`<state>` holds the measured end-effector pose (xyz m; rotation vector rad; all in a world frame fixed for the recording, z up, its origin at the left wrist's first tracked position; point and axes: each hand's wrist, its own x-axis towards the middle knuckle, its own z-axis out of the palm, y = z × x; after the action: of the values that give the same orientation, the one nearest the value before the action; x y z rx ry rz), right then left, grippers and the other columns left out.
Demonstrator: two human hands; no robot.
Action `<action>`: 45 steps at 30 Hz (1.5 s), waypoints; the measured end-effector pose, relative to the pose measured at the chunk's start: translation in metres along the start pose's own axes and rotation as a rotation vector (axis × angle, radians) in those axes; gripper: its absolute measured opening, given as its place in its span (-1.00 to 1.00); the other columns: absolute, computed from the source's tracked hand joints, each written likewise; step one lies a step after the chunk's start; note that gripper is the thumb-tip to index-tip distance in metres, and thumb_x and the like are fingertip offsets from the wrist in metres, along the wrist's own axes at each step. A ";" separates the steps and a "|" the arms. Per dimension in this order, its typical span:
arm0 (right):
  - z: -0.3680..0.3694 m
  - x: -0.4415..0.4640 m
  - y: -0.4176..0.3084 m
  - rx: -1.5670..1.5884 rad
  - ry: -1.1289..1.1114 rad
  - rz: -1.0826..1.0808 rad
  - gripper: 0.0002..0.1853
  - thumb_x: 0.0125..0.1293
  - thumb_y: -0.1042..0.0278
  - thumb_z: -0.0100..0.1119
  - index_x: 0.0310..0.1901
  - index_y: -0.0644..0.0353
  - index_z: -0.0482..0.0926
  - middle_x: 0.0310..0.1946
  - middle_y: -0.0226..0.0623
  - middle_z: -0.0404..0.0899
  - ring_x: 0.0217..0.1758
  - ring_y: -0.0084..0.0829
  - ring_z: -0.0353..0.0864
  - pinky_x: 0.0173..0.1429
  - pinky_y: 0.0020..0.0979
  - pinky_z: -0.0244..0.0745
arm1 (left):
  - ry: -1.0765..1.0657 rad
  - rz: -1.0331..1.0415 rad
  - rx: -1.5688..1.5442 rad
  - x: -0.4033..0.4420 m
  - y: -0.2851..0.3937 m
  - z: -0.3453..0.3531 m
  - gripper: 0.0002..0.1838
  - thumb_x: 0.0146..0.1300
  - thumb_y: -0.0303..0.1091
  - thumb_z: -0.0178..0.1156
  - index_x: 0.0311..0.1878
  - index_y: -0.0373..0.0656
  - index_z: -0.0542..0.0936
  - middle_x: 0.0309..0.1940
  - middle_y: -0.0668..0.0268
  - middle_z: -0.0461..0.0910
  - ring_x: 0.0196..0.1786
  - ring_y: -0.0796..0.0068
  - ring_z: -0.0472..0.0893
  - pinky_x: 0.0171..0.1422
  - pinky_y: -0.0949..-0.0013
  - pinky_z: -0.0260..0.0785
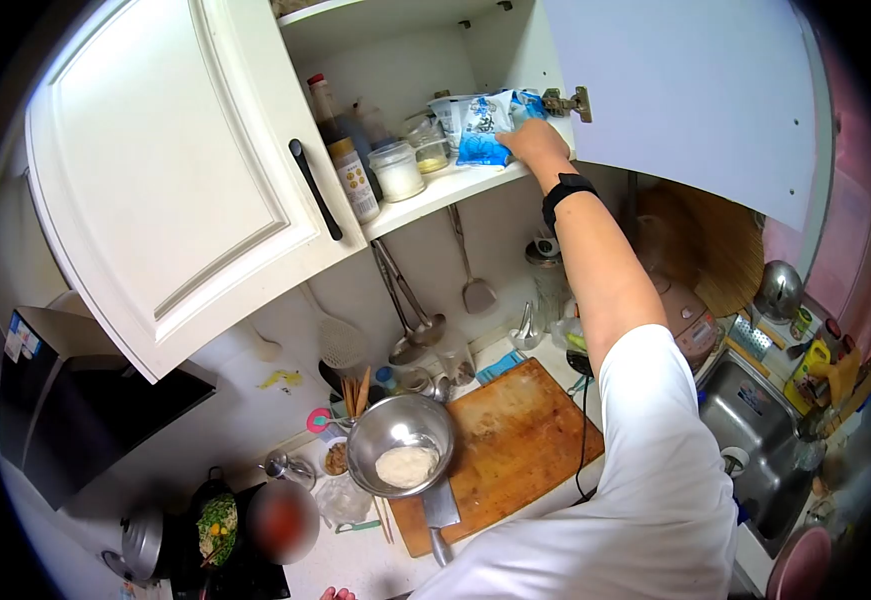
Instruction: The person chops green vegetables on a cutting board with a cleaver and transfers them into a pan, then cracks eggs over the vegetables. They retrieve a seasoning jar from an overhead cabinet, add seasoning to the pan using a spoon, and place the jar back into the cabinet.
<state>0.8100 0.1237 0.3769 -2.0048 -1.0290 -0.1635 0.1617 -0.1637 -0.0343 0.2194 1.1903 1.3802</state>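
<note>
My right hand (537, 145), with a black band on the wrist, reaches up into the open wall cabinet (475, 185). Its fingers are closed on the edge of a blue and white plastic packet (482, 130) lying on the shelf. Beside the packet stand a clear container (429, 150) and a glass jar of white powder (396, 172). Only some fingertips of my left hand (337, 594) show at the bottom edge, so its grip cannot be made out. Below, a steel bowl (367, 440) holds a lump of dough (406, 466).
The bowl partly overlaps a wooden cutting board (525, 425), where a cleaver (441, 508) lies. A pan (217, 530) of chopped greens and egg stands at lower left. Right is a sink (745, 400). Cabinet doors (695, 90) swing out overhead; ladles (410, 345) hang below.
</note>
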 end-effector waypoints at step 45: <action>0.062 -0.015 -0.027 0.108 0.364 -0.365 -0.80 0.17 0.23 0.15 -0.33 0.18 0.62 -0.37 -0.04 0.64 -0.25 0.03 0.64 -0.12 -0.04 0.53 | -0.040 -0.055 0.004 -0.008 0.007 0.042 -0.82 0.27 -0.28 0.24 -0.13 -0.13 0.60 -0.29 0.31 0.62 -0.22 0.41 0.57 -0.10 0.35 0.44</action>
<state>0.7652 0.1689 0.3483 -1.5983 -1.1256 -0.6298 0.1906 -0.1477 -0.0063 0.2152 1.1580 1.3200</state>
